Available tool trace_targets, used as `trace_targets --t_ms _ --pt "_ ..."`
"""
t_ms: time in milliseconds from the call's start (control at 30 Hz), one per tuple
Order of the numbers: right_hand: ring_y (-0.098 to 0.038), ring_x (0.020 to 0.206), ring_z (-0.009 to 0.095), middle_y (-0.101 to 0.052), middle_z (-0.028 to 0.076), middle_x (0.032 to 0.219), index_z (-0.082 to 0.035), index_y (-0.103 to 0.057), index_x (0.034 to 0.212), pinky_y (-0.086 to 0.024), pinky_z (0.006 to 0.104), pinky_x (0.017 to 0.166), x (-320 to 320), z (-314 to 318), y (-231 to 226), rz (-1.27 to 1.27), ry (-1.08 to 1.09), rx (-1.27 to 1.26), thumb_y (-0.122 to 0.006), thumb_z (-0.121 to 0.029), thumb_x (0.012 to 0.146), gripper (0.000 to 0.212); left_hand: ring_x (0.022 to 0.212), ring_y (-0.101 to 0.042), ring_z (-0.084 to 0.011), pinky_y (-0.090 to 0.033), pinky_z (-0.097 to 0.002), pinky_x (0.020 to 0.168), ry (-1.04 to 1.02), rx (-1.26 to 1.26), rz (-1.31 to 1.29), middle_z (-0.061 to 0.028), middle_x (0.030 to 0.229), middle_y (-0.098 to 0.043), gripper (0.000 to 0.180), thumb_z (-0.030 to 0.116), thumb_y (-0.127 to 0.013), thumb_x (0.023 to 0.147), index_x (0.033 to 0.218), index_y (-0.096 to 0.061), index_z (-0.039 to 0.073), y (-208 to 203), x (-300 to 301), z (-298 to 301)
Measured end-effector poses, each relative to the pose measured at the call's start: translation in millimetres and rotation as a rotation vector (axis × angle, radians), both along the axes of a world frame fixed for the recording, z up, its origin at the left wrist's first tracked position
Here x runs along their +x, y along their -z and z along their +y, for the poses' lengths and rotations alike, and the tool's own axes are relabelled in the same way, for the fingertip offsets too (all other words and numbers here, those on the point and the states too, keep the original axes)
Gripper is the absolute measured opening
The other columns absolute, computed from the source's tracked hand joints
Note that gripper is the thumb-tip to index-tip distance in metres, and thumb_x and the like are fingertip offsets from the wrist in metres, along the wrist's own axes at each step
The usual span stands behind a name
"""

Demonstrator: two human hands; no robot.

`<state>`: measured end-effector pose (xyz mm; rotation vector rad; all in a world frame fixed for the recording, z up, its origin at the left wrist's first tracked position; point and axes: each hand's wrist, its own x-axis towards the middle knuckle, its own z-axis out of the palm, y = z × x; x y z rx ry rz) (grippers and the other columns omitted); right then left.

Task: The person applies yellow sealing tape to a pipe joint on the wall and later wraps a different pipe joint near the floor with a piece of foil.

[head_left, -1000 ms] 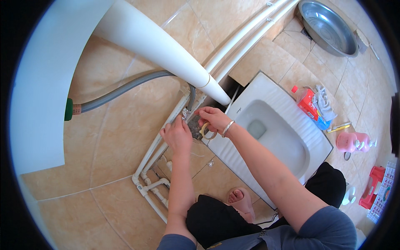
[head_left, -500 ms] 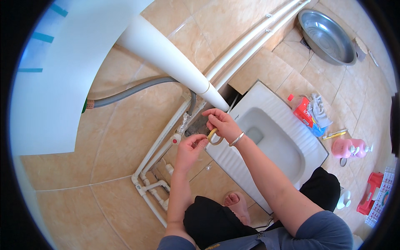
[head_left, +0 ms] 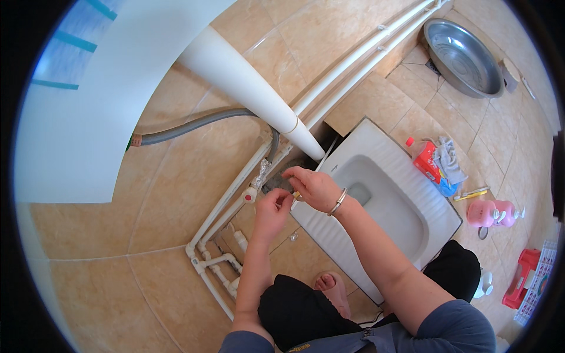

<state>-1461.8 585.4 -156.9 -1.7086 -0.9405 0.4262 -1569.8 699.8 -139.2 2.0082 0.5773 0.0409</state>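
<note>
Above the left edge of the white squat toilet (head_left: 432, 206), my two hands meet. My right hand (head_left: 318, 189), with a silver bangle at its wrist, curls around a narrow yellowish roll of tape (head_left: 297, 195); most of the roll is hidden behind the fingers. My left hand (head_left: 273, 212) is closed, thumb and fingertips pressed together against the roll's near side. What lies between those fingertips cannot be made out. Just left of the hands is a pipe valve (head_left: 249, 195) with a red-centred cap. Shiny silvery wrapping (head_left: 263, 172) covers the joint above it, where a grey hose (head_left: 200, 125) comes down.
A thick white pipe (head_left: 241, 82) slants down behind the hands; thin white pipes (head_left: 220, 215) run along the tiled wall. To the right stand a red-labelled bottle (head_left: 425, 159) with a grey cloth (head_left: 448, 160), pink pump bottles (head_left: 484, 213), a red container (head_left: 521, 279) and a metal basin (head_left: 465, 57).
My right hand has turned over the tape roll, so its ring, plainly seen before, is now mostly covered. My left hand has shifted slightly right. The view has shifted a little.
</note>
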Motion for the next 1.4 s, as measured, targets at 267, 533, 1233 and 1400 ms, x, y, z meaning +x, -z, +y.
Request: trace_targets --t_ms 267,533,1233,1400 --pt "-0.058 0.073 0.022 -0.062 0.006 0.079 -0.01 -0.058 0.086 -0.044 0.0321 0.066 -6 -9 12 -0.086 -0.125 0.155 -0.059 -0.026 0.076 0.019 0.068 -0.059 -0.0165 -0.05 -0.0285 0.066 -0.255 -0.725 -0.096 -0.007 0.076 -0.058 0.011 0.012 -0.05 0.084 0.087 -0.053 0.001 0 -5 13" --pt "-0.057 0.066 0.022 -0.058 0.005 0.066 -0.013 -0.058 0.083 -0.042 0.0336 0.063 -6 -13 9 -0.208 -0.157 -0.056 -0.06 -0.029 0.074 0.019 0.068 -0.058 -0.0152 -0.05 -0.0306 0.062 -0.178 -0.699 -0.061 -0.0065 0.077 -0.058 0.008 0.01 -0.048 0.085 0.084 -0.052 0.002 -3 -17 25" --pt "-0.054 0.048 0.02 -0.057 0.006 0.057 -0.015 -0.06 0.083 -0.042 0.0313 0.048 -22 -5 4 0.04 -0.037 -0.072 -0.052 -0.031 0.081 0.018 0.077 -0.049 -0.0238 -0.036 -0.0364 0.065 0.026 0.995 -0.115 -0.0065 0.078 -0.055 0.006 0.009 -0.054 0.074 0.077 -0.051 0.006 -29 -17 18" --pt "-0.057 0.059 0.024 -0.059 0.006 0.063 -0.017 -0.062 0.081 -0.044 0.0335 0.053 -25 -1 5 0.073 -0.102 -0.306 -0.051 -0.034 0.08 0.021 0.079 -0.049 -0.0222 -0.035 -0.0354 0.068 0.014 1.063 -0.109 -0.0058 0.078 -0.055 0.004 0.009 -0.054 0.075 0.078 -0.051 0.007 -25 -12 19"
